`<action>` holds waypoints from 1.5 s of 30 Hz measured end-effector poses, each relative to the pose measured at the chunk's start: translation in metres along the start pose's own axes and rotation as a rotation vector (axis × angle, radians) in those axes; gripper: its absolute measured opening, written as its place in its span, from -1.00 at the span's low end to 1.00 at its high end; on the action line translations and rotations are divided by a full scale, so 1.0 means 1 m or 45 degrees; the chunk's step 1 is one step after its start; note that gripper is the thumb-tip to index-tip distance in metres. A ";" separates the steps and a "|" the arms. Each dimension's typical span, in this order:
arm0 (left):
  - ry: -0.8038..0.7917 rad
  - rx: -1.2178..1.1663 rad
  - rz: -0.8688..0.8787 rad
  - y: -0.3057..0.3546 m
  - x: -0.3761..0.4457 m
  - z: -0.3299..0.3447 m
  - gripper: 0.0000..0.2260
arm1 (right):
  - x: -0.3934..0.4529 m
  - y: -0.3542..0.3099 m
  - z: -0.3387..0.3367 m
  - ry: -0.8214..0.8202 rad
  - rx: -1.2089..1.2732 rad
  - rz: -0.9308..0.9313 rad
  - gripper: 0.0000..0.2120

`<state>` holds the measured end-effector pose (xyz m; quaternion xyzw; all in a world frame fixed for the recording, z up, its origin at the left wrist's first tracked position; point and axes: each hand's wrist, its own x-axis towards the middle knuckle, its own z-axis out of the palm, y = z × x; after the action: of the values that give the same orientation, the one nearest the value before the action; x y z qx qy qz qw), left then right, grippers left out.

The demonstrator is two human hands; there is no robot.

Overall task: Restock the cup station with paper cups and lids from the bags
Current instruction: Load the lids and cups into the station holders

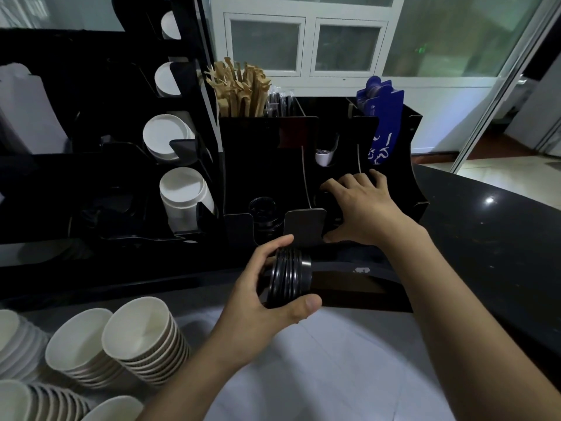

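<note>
Stack of black lids (288, 276) pinched on edge in left hand (261, 294), thumb under its near rim, fingers curled over the top, just in front of black organizer (267, 147). Right hand (361, 205) reaching into the organizer's right-hand slot, fingers spread and curled down over dark contents there; whether anything is gripped cannot be told. More lids (264, 212) in the slot left of it. Paper cup stacks (145, 338) lying at lower left.

Left hand (267, 294) grips black lids (288, 278).
</note>
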<state>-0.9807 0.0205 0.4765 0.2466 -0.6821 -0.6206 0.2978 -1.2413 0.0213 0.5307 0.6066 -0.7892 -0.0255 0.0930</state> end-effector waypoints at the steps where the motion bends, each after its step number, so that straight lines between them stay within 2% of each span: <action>1: -0.001 -0.010 -0.003 0.000 -0.001 0.000 -0.27 | -0.004 -0.001 0.001 0.032 0.011 0.005 -0.10; 4: 0.001 -0.048 -0.011 0.001 -0.003 0.001 -0.28 | -0.012 -0.005 0.002 0.060 0.047 0.015 -0.21; 9: 0.008 -0.038 -0.007 0.004 -0.003 0.001 -0.28 | -0.017 -0.007 0.003 0.055 0.096 0.031 -0.24; 12: 0.006 0.008 0.009 0.005 -0.004 -0.001 -0.27 | -0.023 -0.006 0.002 0.155 0.157 0.060 -0.30; 19: 0.005 0.057 0.031 0.006 -0.005 0.002 -0.28 | -0.068 -0.023 -0.005 0.365 0.465 0.084 -0.44; 21: 0.002 0.048 0.028 0.007 -0.006 0.003 -0.28 | -0.087 -0.031 -0.008 0.411 0.646 0.105 -0.49; 25: 0.003 -0.026 0.020 0.006 -0.009 0.005 -0.28 | -0.126 -0.050 -0.010 0.367 1.225 0.026 -0.35; 28: 0.012 0.016 0.026 0.004 -0.009 0.005 -0.27 | -0.148 -0.061 -0.008 0.124 1.515 -0.064 -0.18; 30: -0.009 0.013 0.025 0.006 -0.007 0.006 -0.29 | -0.153 -0.068 -0.005 0.020 1.590 -0.086 -0.06; 32: -0.049 0.006 0.024 0.010 -0.006 0.009 -0.31 | -0.152 -0.075 -0.002 0.003 1.655 -0.081 -0.02; 40: -0.157 -0.028 0.021 0.017 -0.008 0.020 -0.25 | -0.151 -0.090 0.006 0.225 1.718 0.007 -0.14; 45: -0.182 0.009 0.014 0.019 -0.008 0.023 -0.25 | -0.152 -0.084 0.005 0.201 1.735 -0.001 -0.13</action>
<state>-0.9904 0.0442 0.4934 0.1989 -0.7052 -0.6326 0.2509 -1.1243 0.1451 0.4957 0.5301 -0.6195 0.5211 -0.2522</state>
